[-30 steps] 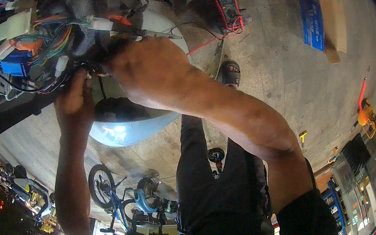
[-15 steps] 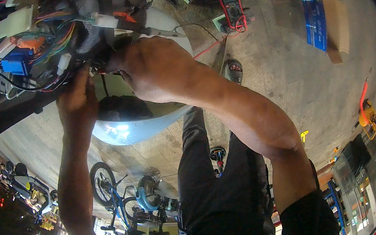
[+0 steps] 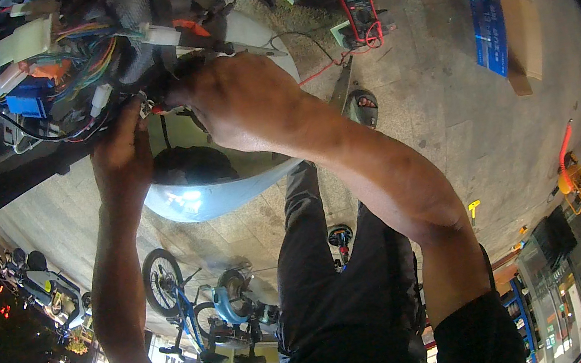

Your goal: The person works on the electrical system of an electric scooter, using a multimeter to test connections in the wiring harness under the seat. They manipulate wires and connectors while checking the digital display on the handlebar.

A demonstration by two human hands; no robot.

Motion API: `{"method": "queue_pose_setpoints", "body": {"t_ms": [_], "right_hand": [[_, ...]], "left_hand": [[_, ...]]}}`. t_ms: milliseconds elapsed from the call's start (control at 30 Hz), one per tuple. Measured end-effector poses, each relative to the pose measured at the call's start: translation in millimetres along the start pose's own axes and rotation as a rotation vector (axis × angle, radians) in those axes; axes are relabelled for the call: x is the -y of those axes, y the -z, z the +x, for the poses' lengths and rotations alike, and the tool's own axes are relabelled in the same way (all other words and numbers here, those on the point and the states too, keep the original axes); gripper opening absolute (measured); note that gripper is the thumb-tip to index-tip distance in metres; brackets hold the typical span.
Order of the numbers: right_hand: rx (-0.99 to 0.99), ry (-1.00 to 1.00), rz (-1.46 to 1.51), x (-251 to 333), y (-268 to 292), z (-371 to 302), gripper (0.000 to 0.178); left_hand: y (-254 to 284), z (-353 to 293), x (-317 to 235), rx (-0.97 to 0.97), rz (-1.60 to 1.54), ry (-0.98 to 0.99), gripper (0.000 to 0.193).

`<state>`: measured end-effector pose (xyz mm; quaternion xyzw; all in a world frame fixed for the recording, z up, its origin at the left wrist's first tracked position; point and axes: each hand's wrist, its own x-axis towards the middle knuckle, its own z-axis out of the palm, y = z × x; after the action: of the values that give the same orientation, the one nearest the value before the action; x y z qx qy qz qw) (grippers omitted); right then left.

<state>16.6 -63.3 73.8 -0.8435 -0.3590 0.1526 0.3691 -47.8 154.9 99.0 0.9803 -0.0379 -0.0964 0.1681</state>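
My left hand (image 3: 119,151) is closed, its fingertips pinching a small pale connector (image 3: 144,107) at the wiring's lower edge. Just to the right, my right hand (image 3: 241,102) is curled round a test probe, mostly hidden by the fingers; a bit of red shows beside the connector. A red test lead (image 3: 319,72) runs from behind that hand to a red-and-black multimeter (image 3: 359,10) with a lit display. Around the left hand are bundled coloured wires (image 3: 95,56), a blue connector (image 3: 28,100) and a large white connector (image 3: 25,42).
Below my hands curves a glossy light-blue panel (image 3: 196,201). An opened blue-and-brown cardboard box (image 3: 520,34) lies on the paved floor at right. A yellow tool (image 3: 473,209) lies nearer. Bicycles (image 3: 163,283) and scooters (image 3: 229,299) stand to the lower left.
Both hands keep nearly the same place and grip. The multimeter's reading has changed slightly, and the whole view has shifted a little.
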Motion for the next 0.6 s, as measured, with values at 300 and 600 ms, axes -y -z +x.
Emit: {"method": "queue_pose_setpoints", "body": {"t_ms": [300, 600], "right_hand": [[-0.089, 0.032, 0.067, 0.3, -6.8, -4.4, 0.029], [-0.126, 0.073, 0.173, -2.6, -10.7, -3.2, 0.026]], "left_hand": [[0.1, 0.1, 0.7, -0.021, -0.029, -0.023, 0.03], [-0.2, 1.2, -0.2, -0.043, 0.01, -0.056, 0.033]]}}
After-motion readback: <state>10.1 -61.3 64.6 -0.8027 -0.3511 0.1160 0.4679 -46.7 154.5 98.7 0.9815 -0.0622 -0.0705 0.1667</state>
